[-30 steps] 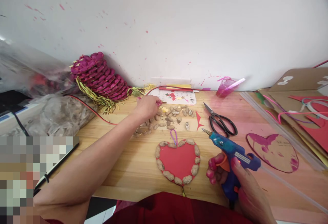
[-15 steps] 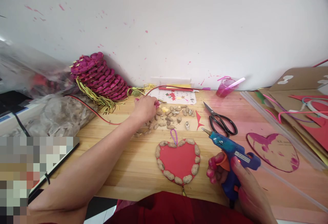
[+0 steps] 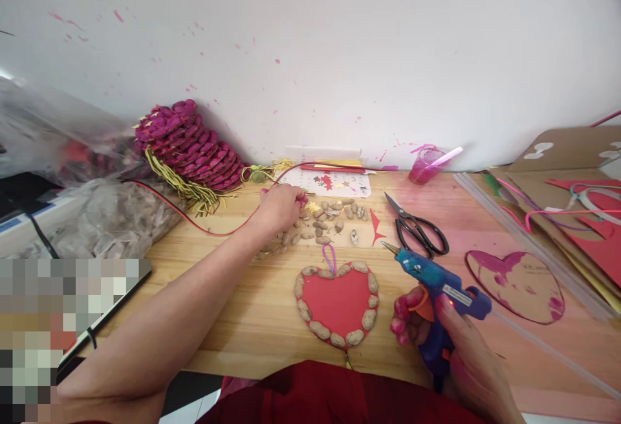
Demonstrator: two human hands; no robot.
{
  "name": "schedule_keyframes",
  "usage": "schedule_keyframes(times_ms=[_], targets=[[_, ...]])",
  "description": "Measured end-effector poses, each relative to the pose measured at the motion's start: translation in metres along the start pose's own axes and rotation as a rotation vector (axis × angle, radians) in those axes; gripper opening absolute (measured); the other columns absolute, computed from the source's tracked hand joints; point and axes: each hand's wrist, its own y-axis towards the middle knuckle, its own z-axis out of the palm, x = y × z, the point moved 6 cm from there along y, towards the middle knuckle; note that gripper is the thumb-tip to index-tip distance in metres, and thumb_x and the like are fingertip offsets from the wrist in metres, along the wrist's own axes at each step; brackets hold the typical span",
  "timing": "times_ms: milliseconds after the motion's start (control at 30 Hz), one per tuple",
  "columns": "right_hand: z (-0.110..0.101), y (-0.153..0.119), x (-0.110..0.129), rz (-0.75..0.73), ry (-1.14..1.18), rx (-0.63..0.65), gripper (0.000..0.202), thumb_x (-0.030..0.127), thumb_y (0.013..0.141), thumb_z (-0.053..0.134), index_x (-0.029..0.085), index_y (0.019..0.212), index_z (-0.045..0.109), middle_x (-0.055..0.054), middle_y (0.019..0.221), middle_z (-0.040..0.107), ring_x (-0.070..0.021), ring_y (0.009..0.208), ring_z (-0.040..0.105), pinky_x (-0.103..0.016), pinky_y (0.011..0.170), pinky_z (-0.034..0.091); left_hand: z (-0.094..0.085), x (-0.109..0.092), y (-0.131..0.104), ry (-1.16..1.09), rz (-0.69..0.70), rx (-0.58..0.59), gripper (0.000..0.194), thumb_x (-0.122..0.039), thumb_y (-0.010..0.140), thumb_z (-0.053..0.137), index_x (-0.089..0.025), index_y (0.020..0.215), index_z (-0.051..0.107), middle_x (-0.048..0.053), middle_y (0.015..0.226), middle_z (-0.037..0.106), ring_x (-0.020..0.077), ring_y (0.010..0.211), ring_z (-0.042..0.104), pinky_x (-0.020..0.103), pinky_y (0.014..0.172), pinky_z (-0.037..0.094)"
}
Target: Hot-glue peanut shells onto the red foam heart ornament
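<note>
My left hand (image 3: 277, 208) reaches out over a loose pile of peanuts (image 3: 320, 222) on the wooden table (image 3: 242, 294), fingers curled down among them; whether it grips one is hidden. My right hand (image 3: 451, 353) holds a blue hot glue gun (image 3: 439, 288) with an orange trigger, its nozzle pointing up and left. Between the hands lies a red paper heart (image 3: 338, 302) rimmed with peanuts, with a purple loop at its top.
Black scissors (image 3: 418, 228) lie right of the peanuts. A magenta petal craft (image 3: 191, 149) and plastic bags (image 3: 97, 210) sit at the back left. A pink cup (image 3: 427, 165) stands by the wall. Cardboard heart (image 3: 517, 285) and cardboard sheets (image 3: 567, 178) fill the right.
My left hand has shifted slightly over the peanut pile, and the red wire beside it now lies in a curve up to the hand. The glue gun hand has barely moved.
</note>
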Motion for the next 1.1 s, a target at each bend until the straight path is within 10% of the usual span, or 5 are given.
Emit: schedule_keyframes(times_ms=[333,1100], targets=[[-0.010,0.007,-0.008,0.001,0.012,0.028,0.033,0.051,0.073,0.080,0.020,0.083,0.073,-0.009,0.083,0.074,-0.0210,0.062,0.069,-0.028,0.051,0.051,0.011,-0.004,0.011,0.014,-0.016,-0.019,0.021,-0.039,0.080,0.066,-0.022,0.090,0.073,0.008,0.095,0.077,0.0260,0.093,0.069,0.033,0.081,0.049],[0.006,-0.004,0.003,0.006,0.007,-0.017,0.032,0.050,0.070,0.083,0.021,0.078,0.073,-0.008,0.082,0.075,-0.0211,0.063,0.070,-0.030,0.054,0.054,0.016,-0.003,0.016,-0.306,0.087,-0.048,0.009,-0.018,0.071,0.065,-0.020,0.079,0.071,0.002,0.078,0.074,0.0183,0.077,0.067,0.028,0.072,0.050]])
